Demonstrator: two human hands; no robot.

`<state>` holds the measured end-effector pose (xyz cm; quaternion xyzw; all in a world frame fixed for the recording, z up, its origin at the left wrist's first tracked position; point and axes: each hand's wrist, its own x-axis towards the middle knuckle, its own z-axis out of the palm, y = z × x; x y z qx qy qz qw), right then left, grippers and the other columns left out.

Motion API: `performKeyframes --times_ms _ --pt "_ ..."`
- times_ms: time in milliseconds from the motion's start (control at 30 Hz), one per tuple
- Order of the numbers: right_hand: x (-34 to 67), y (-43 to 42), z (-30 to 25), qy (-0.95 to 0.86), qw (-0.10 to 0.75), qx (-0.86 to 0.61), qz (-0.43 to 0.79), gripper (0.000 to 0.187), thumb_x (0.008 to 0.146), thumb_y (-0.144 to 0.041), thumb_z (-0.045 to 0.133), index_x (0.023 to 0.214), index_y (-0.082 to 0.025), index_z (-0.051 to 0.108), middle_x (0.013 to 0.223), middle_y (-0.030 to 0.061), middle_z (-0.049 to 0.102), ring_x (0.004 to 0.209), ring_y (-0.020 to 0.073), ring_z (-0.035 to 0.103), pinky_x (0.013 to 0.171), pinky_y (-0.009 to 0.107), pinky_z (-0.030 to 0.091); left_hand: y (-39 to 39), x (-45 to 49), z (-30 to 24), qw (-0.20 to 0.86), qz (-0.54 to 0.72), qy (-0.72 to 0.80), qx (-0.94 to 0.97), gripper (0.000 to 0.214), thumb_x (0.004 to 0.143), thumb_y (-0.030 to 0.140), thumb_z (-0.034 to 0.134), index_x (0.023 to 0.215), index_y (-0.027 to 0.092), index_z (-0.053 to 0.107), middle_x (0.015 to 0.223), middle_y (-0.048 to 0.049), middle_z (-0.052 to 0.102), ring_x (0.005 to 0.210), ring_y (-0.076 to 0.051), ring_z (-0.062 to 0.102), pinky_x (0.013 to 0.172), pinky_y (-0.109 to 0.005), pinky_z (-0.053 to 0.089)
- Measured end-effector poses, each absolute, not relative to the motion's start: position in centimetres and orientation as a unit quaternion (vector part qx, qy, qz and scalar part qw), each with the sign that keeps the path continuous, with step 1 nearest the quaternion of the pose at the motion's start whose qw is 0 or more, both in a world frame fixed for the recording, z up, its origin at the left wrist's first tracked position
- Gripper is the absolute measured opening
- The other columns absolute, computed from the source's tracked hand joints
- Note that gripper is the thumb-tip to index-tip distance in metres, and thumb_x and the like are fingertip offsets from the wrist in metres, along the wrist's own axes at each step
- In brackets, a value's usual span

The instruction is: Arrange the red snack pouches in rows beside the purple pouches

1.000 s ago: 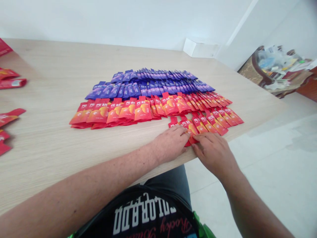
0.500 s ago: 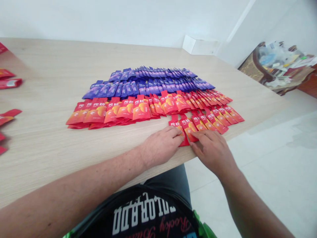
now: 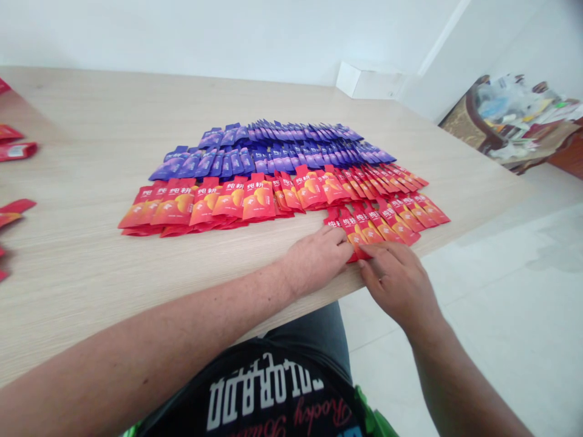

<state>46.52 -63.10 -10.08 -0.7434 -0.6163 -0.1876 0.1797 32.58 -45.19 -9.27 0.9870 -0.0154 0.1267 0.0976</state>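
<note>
Along the table's front edge lies a short overlapping row of red pouches (image 3: 386,227) printed with orange fruit. At its left end my left hand (image 3: 319,258) has curled fingers on the leftmost red pouch (image 3: 334,221), covering most of it. My right hand (image 3: 396,279) is closed, its thumb and index finger at the bottom edge of the neighbouring red pouch (image 3: 356,233). Behind is a longer row of red pouches (image 3: 258,199), stacked thicker on the left. Farther back lie two rows of purple-blue pouches (image 3: 282,159), tightly overlapped.
More red pouches (image 3: 16,209) lie at the table's left edge, partly cut off. A white box (image 3: 371,82) stands at the back by the wall. Beyond the table's right edge, a chair (image 3: 469,118) sits beside a pile of plastic bags and papers (image 3: 523,112).
My left hand has moved right, sliding the leftmost pouch of the front row closer against its neighbour, so they overlap more. My right hand has shifted slightly right.
</note>
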Motion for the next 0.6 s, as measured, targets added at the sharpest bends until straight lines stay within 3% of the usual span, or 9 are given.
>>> performKeyframes --times_ms 200,367,500,600 --pt "46.8 -63.3 -10.2 -0.612 0.188 -0.746 -0.184 0.021 0.103 -0.027 0.061 0.121 -0.017 0.068 0.111 0.0146 0.071 0.103 0.0322 0.065 0.093 0.050 0.057 -45.6 33.7 -9.1 0.099 0.129 -0.021 0.986 0.019 0.108 0.021 0.054 0.114 0.014 0.071 0.118 -0.0112 0.068 0.120 -0.026 0.063 0.103 -0.039 0.055" --pt "46.7 -63.4 -10.1 -0.616 0.210 -0.735 -0.189 0.023 0.102 -0.024 0.063 0.124 -0.018 0.067 0.111 0.0140 0.071 0.105 0.0321 0.066 0.095 0.051 0.058 -45.5 33.7 -8.9 0.108 0.134 -0.045 0.984 0.023 0.104 0.032 0.066 0.115 0.013 0.072 0.122 -0.0135 0.069 0.123 -0.028 0.062 0.108 -0.041 0.053" --pt "45.1 -63.7 -9.6 -0.629 0.267 -0.703 -0.199 0.025 0.102 -0.023 0.064 0.126 -0.021 0.068 0.112 0.0120 0.072 0.105 0.0292 0.068 0.096 0.047 0.058 -44.2 30.7 -7.9 0.107 0.151 -0.061 0.981 0.030 0.099 0.034 0.074 0.121 0.014 0.070 0.133 -0.0153 0.068 0.128 -0.030 0.061 0.113 -0.044 0.052" --pt "43.4 -63.7 -9.7 -0.651 0.305 -0.668 -0.195 0.023 0.102 -0.028 0.067 0.123 -0.022 0.072 0.107 0.0080 0.075 0.099 0.0263 0.072 0.093 0.042 0.059 -42.4 26.3 -6.8 0.119 0.186 -0.029 0.975 0.034 0.101 0.034 0.070 0.128 0.014 0.069 0.138 -0.0154 0.068 0.130 -0.028 0.062 0.115 -0.042 0.051"
